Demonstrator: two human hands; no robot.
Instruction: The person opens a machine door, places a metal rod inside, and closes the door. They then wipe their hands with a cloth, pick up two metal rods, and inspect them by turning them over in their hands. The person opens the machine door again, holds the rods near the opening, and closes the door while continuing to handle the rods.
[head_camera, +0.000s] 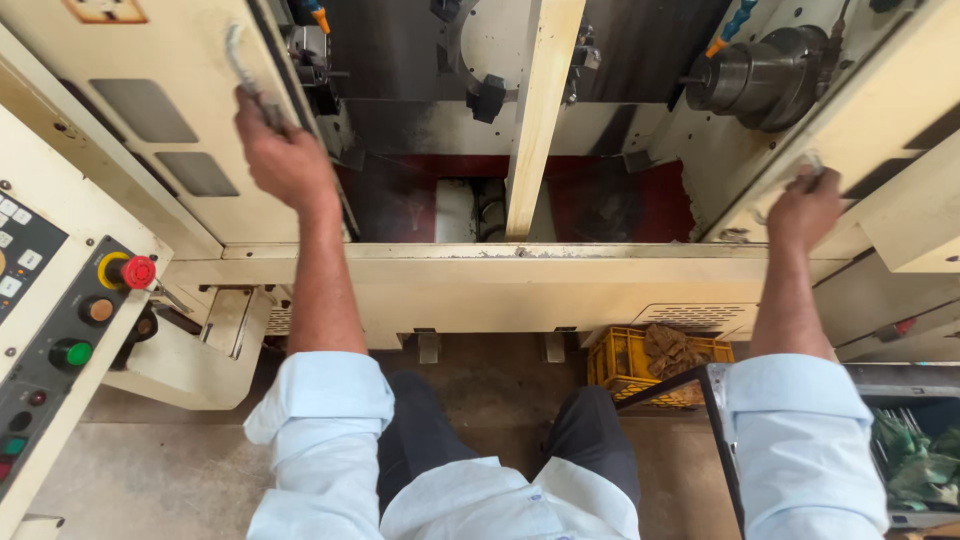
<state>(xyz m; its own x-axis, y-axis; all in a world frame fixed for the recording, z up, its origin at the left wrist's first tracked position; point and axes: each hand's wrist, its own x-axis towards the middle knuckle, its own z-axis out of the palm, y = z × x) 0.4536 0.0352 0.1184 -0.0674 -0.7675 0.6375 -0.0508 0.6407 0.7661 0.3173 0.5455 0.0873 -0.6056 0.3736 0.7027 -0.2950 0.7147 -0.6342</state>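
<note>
Cream-painted steel doors stand to either side of a machine tool's open work bay, and the person grips one with each hand. The left hand (285, 160) is at the upper left of the frame, fingers curled shut around the metal handle (240, 65) of the left door (170, 120). The right hand (803, 208) is at the right of the frame, fingers closed on the small handle (808, 163) of the right door (880, 110). Between the doors the dark bay shows a chuck (765, 75) at the upper right and a pale upright bar (535, 120) down the middle. At the left edge sits a control panel (60, 330) with a red mushroom button (138, 271) and a green button (76, 353). Low on the floor, right of centre, is a yellow crate (625, 365) holding brownish rags.
</note>
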